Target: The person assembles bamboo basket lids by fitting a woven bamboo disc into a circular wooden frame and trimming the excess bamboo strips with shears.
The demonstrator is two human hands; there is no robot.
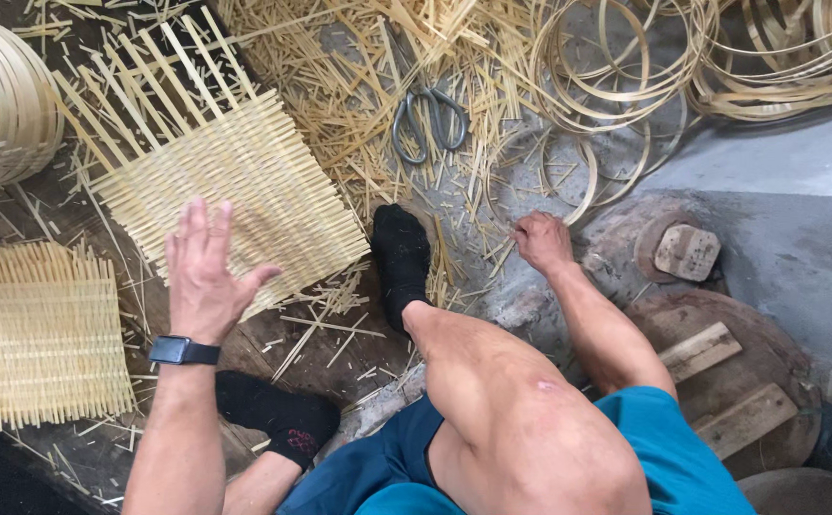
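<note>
your left hand (201, 277) splayed wide over one of two woven mats (235, 186); right hand (542, 240) fisted among strips, contents unclear; one scissors (428, 119).

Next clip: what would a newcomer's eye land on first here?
Probably the woven mat at centre left, with the open left hand hovering over its near edge. Next, the scissors lying among loose strips at top centre, and the right hand closed down on the littered floor beside the black-socked foot. A second mat lies at the left edge.
</note>
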